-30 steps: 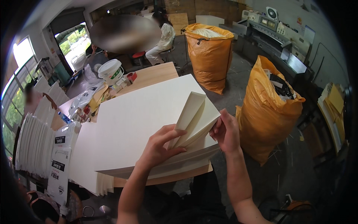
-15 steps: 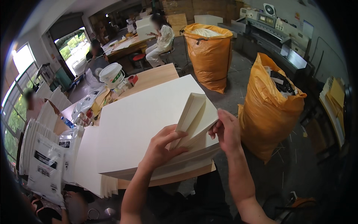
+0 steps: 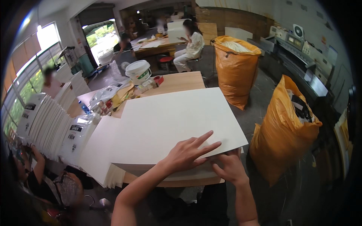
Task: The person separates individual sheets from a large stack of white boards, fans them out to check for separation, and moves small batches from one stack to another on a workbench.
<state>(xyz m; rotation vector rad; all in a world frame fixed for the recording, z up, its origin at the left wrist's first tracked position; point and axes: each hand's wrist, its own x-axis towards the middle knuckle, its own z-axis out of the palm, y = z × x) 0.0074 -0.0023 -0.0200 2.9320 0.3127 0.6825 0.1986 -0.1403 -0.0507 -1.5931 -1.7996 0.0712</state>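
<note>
A thick stack of large white boards (image 3: 169, 122) lies in front of me, its top sheet flat. My left hand (image 3: 187, 152) rests on the top sheet by the near right edge, its fingers spread and nothing in them. Close beside it, my right hand (image 3: 230, 168) is at the near right corner, thumb apart. Its fingertips go under the edge of the top sheet and are partly hidden there. Left of the stack, more white sheets (image 3: 98, 145) lie fanned at their near edge.
Two orange sacks (image 3: 236, 75) (image 3: 281, 132) stand at the right. A white bucket (image 3: 138, 72), red tape (image 3: 158, 80) and a blue bottle (image 3: 83, 107) stand on the wooden table (image 3: 183, 81). Wrapped board stacks (image 3: 49, 122) and a co-worker (image 3: 39, 173) are at the left; others sit farther back.
The bent-up white piece between my hands is gone from sight, and the top sheet lies flat. My left hand has opened onto it; my right hand has moved under its edge. The view has shifted.
</note>
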